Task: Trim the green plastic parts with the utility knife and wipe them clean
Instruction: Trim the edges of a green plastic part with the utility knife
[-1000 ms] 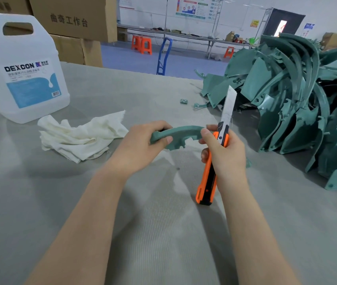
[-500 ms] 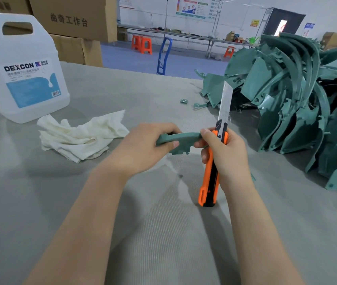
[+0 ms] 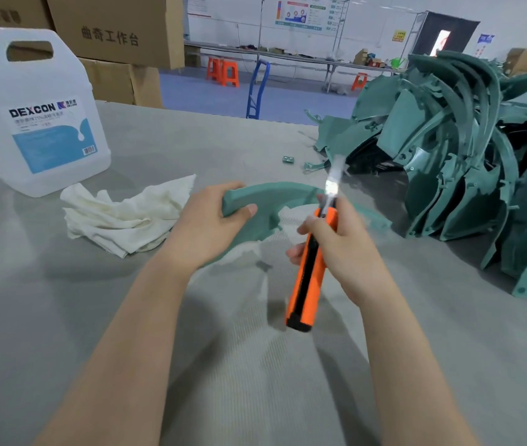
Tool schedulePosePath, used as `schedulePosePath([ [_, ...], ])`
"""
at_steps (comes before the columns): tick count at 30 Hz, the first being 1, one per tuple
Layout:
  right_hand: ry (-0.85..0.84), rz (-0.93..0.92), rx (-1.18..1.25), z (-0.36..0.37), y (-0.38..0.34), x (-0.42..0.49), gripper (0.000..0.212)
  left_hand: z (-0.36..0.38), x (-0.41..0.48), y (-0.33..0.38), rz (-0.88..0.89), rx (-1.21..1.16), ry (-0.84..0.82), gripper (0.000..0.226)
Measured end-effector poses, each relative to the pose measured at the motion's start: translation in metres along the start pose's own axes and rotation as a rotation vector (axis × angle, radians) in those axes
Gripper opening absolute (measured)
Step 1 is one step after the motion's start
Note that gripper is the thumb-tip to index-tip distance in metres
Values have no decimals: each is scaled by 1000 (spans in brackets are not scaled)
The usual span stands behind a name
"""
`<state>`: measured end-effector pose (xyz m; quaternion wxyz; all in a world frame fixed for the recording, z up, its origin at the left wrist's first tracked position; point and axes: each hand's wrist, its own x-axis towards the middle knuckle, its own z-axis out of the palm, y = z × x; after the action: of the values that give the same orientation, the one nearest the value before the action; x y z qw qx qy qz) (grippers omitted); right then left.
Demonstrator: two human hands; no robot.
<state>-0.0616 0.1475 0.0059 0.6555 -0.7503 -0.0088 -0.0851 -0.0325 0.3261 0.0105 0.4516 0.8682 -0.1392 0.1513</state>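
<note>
At the grey worktable (image 3: 255, 397), your left hand (image 3: 210, 226) grips one end of a curved green plastic part (image 3: 275, 193), thumb on top and fingers curled beneath. Your right hand (image 3: 342, 243) is wrapped round the orange utility knife (image 3: 310, 275), its blade (image 3: 332, 178) extended upward and blurred. The part lies straight ahead of you. Its long axis runs left to right in a shallow arc from your left hand, past the blade and on behind your right hand, so the right hand is nearer the edge to be cut. It is matte teal-green with a notched lower rim; any leftover flash is too fine to make out. A white rag (image 3: 127, 214) lies just left of your left hand, and a heap of green parts (image 3: 464, 156) sits to the right.
</note>
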Motion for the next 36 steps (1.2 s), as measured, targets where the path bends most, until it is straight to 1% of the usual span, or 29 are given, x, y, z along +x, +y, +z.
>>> schedulePosePath([
  [2,-2,-136,-182,4,3,-3,39,0,1,-3,-6,15,19,7],
  [3,9,-203,-253,5,5,-2,41,0,1,-3,-6,12,28,9],
  [5,16,-280,-287,7,9,1,36,0,1,-3,-6,14,46,18],
  [8,-9,-283,-243,12,12,3,30,1,2,-4,7,41,51,17],
  [12,-72,-287,-287,15,15,4,30,3,3,-6,40,84,61,10],
  [20,-91,-266,-348,14,22,6,32,5,3,-11,47,132,69,11],
  [31,-3,-282,-455,17,27,9,34,8,3,-13,68,179,51,11],
  [36,-16,-269,-446,13,26,10,34,7,2,-13,80,185,49,11],
])
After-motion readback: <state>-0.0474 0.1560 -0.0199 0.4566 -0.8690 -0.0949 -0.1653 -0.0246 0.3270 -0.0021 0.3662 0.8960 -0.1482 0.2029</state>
